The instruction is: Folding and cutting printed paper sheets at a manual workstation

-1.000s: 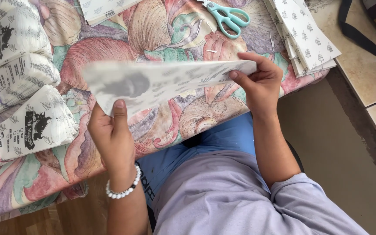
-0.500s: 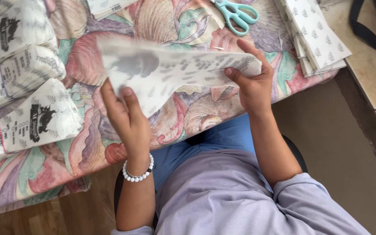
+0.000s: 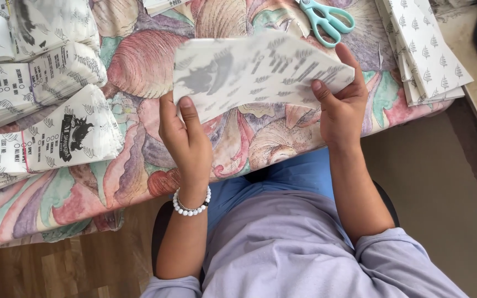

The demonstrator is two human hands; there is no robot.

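Note:
A white paper sheet [image 3: 255, 74] with dark printed shapes is held up over a table covered in a shell-patterned cloth [image 3: 139, 66]. My left hand [image 3: 186, 140], with a white bead bracelet at the wrist, pinches the sheet's lower left edge. My right hand [image 3: 340, 102] grips its right end, thumb on top. The sheet is blurred with motion and angled toward me.
Stacks of printed white paper bags [image 3: 56, 127] lie at the left of the table. Teal-handled scissors [image 3: 327, 19] rest at the far edge. A pile of patterned paper sheets [image 3: 429, 52] sits at the right corner. Tiled floor lies to the right, wood floor below left.
Both hands have lifted and turned the sheet: it showed nearly edge-on before and now shows its broad face. My left hand moved to the right and up.

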